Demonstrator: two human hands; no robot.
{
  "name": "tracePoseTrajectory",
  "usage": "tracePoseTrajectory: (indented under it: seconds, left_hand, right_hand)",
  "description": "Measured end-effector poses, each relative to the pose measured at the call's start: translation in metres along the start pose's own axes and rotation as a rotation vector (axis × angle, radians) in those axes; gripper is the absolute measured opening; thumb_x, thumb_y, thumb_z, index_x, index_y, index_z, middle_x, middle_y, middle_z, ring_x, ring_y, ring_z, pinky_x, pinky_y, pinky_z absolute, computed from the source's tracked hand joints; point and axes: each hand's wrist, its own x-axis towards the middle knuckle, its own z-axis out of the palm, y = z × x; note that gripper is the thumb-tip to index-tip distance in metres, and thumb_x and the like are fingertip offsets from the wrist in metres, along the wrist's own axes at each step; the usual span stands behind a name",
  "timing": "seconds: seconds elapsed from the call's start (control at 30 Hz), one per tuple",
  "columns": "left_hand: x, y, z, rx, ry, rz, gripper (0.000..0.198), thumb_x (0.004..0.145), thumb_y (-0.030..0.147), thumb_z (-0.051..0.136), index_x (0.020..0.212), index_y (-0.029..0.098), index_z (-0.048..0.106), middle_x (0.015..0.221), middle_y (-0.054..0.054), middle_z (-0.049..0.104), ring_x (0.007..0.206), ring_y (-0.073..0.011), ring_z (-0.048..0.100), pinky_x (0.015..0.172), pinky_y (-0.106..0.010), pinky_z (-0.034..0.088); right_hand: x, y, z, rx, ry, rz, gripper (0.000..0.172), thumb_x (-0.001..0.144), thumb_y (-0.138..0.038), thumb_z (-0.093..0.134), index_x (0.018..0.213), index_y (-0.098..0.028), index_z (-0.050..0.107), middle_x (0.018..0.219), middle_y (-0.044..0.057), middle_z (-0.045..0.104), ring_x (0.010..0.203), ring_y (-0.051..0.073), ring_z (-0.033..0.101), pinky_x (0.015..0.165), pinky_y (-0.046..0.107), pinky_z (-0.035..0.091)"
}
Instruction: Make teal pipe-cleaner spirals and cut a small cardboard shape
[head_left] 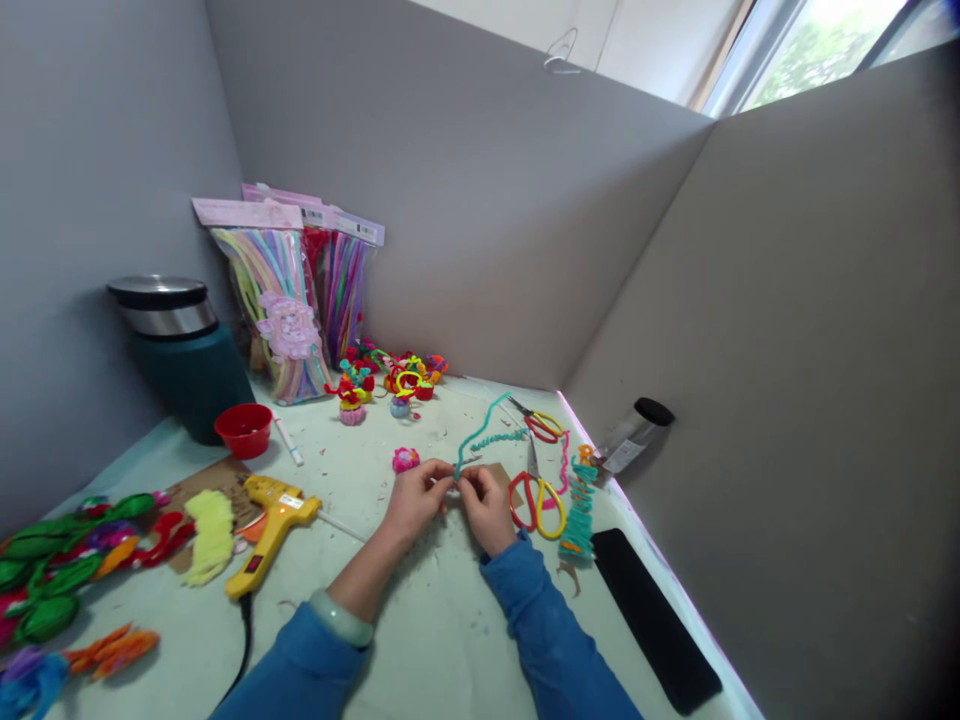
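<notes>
A teal pipe cleaner rises from between my fingertips and bends away to the right at its far end. My left hand pinches its near end, and my right hand grips it right beside, the two hands almost touching. Just behind my left hand lies a small pink pompom-like piece. Close to my right hand are scissors with red and yellow handles and a small brown card. A twisted teal strand lies behind them.
On the left are a yellow glue gun, a red cup, a dark teal bottle and bags of pipe cleaners. Colourful figures stand at the back. A second pair of scissors, a teal coil and a black case lie right.
</notes>
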Motion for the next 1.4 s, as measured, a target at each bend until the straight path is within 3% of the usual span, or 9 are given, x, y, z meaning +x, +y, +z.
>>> tracePoseTrajectory:
  seconds: [0.23,0.37,0.57,0.73,0.83,1.13,1.4]
  left_hand:
    - [-0.002,0.003,-0.002,0.03,-0.07,0.044,0.016,0.071,0.032,0.059,0.071,0.017,0.052,0.057,0.004,0.056,0.04,-0.0097,0.054,0.041,-0.02,0.038]
    - [0.0,0.001,-0.001,-0.1,-0.098,-0.028,0.02,0.069,0.034,0.061,0.072,0.016,0.052,0.056,0.004,0.056,0.038,-0.0094,0.053,0.039,-0.019,0.036]
    - [0.004,0.002,0.0,-0.214,-0.041,-0.174,0.023,0.063,0.033,0.066,0.07,0.013,0.056,0.05,0.002,0.057,0.036,-0.0089,0.052,0.037,-0.018,0.034]
    - [0.001,0.004,-0.001,-0.068,0.027,-0.061,0.015,0.066,0.029,0.062,0.069,0.014,0.058,0.05,0.003,0.058,0.037,-0.0093,0.051,0.04,-0.02,0.038]
    - [-0.002,0.005,0.0,0.052,0.025,-0.004,0.012,0.068,0.028,0.06,0.069,0.015,0.061,0.048,0.003,0.057,0.039,-0.0104,0.053,0.042,-0.02,0.038]
    - [0.001,0.006,-0.001,-0.16,0.076,-0.072,0.019,0.065,0.032,0.064,0.068,0.015,0.058,0.056,0.001,0.061,0.037,-0.009,0.051,0.039,-0.02,0.037]
    - [0.001,0.001,-0.001,-0.11,0.035,-0.01,0.022,0.066,0.036,0.065,0.073,0.015,0.061,0.05,0.003,0.056,0.039,-0.0104,0.052,0.04,-0.02,0.036]
  right_hand:
    - [0.0,0.0,-0.004,0.063,-0.059,0.027,0.011,0.08,-0.024,0.051,0.072,-0.018,0.055,0.06,-0.003,0.049,0.056,0.012,0.046,0.054,0.022,0.039]
    - [0.001,-0.003,-0.005,0.141,-0.088,0.049,0.013,0.08,-0.026,0.052,0.071,-0.018,0.055,0.058,-0.004,0.047,0.053,0.012,0.044,0.05,0.022,0.037]
    - [0.002,-0.001,-0.003,0.204,-0.036,0.053,0.011,0.082,-0.029,0.051,0.078,-0.018,0.054,0.066,-0.002,0.053,0.058,0.013,0.049,0.054,0.023,0.041]
    - [0.003,-0.009,-0.004,0.037,0.041,-0.115,0.01,0.079,-0.024,0.057,0.087,-0.018,0.056,0.083,0.003,0.055,0.075,0.016,0.053,0.065,0.026,0.044]
    - [0.003,-0.015,-0.006,-0.056,0.086,-0.193,0.004,0.078,-0.021,0.058,0.081,-0.019,0.058,0.08,0.002,0.053,0.075,0.016,0.052,0.065,0.027,0.043]
    - [0.002,-0.019,-0.007,-0.013,0.114,-0.22,0.007,0.081,-0.019,0.054,0.075,-0.019,0.056,0.08,0.003,0.054,0.08,0.018,0.053,0.065,0.028,0.045]
    - [0.002,-0.013,-0.005,-0.06,0.087,-0.205,0.007,0.083,-0.021,0.051,0.082,-0.02,0.058,0.079,0.004,0.056,0.077,0.018,0.054,0.069,0.03,0.045]
